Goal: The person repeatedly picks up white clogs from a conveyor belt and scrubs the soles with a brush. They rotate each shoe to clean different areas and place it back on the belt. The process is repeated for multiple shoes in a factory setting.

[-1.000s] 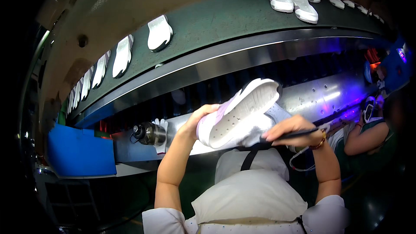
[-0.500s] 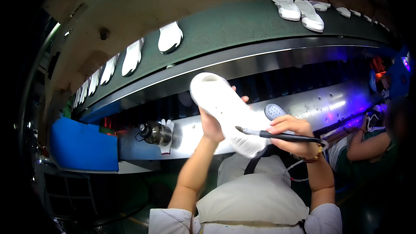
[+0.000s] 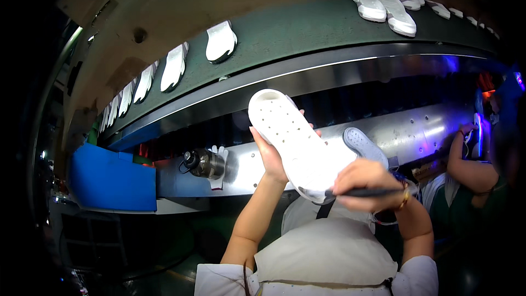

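black tool point(image 3: 375, 192), pinched by right hand point(image 3: 362, 182), has moved to near end of white sole point(image 3: 301, 143), likely working it. left hand point(image 3: 272, 160), clasping sole, should next hold steady.

A dark bottle point(image 3: 208, 164) with a black looped cap is on the metal table point(image 3: 241, 165), partly hiding a white glove point(image 3: 218, 182). Left of them is a blue panel point(image 3: 116, 178). Beyond, a shiny rail point(image 3: 285, 78) borders a green belt point(image 3: 290, 32). A co-worker's arm point(image 3: 472, 174) shows at right.
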`<state>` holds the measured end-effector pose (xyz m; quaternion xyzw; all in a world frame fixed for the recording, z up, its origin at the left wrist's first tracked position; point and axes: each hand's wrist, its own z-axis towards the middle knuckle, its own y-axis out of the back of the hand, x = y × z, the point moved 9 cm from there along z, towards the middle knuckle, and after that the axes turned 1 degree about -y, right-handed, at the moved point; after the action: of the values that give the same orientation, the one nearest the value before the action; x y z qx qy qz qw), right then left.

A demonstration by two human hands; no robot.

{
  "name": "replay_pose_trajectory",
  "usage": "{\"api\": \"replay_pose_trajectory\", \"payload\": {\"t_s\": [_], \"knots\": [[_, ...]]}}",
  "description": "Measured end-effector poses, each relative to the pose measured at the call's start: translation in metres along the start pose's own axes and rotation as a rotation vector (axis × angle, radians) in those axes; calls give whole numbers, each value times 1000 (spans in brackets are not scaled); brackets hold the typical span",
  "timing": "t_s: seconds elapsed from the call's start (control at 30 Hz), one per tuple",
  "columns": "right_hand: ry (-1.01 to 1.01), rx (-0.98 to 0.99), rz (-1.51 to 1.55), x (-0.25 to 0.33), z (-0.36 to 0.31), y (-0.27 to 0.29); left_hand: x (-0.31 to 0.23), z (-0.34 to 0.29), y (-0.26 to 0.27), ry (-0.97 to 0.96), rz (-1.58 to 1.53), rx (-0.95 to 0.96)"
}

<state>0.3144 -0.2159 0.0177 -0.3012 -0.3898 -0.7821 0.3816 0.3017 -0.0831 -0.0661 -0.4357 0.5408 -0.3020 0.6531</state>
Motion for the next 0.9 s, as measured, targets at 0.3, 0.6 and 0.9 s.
{"api": "replay_pose_trajectory", "payload": {"t_s": [0.3, 0.6, 0.9], "knots": [[15, 38, 257, -5, -5, -2, -21, 4, -19, -146, 18, 129], [-97, -64, 449, -32, -18, 13, -32, 13, -45, -204, 124, 198], [-400, -470, 1058, -68, -29, 0, 16, -7, -62, -259, 55, 139]]}}
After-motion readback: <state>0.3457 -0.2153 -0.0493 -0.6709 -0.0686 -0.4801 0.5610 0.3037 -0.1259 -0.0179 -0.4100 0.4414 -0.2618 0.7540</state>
